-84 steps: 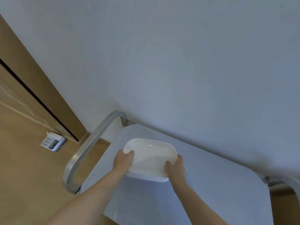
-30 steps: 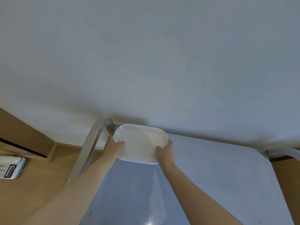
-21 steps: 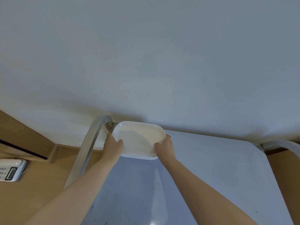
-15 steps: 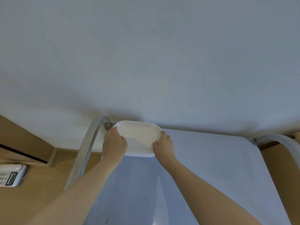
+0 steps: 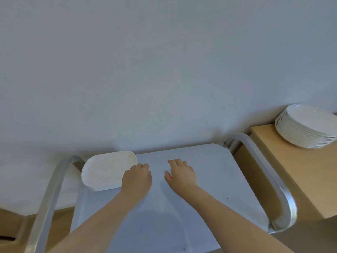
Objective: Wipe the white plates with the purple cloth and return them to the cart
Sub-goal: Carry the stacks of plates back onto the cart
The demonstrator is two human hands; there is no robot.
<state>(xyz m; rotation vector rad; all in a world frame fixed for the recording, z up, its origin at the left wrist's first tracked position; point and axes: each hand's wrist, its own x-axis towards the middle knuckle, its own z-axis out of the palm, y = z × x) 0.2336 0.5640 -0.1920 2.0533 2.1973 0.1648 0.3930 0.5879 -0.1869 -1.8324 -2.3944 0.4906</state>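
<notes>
A white oblong plate [image 5: 107, 170] lies on the far left corner of the cart's white top [image 5: 209, 179], close to the wall. My left hand [image 5: 137, 177] hovers just right of the plate's near corner, fingers loosely curled, holding nothing. My right hand [image 5: 181, 173] is open, palm down over the middle of the cart top, empty. A stack of several white plates [image 5: 308, 126] stands on a wooden table at the far right. No purple cloth is in view.
The cart has curved metal handles on the left [image 5: 52, 194] and right [image 5: 269, 181]. A light wooden table [image 5: 300, 176] adjoins the cart on the right. A pale wall [image 5: 164, 70] rises directly behind the cart. Wooden floor shows at lower left.
Both hands carried the plate to the cart's far left corner, set it down and let go. The hands have pulled back to the right; my view has swung right, revealing the plate stack.
</notes>
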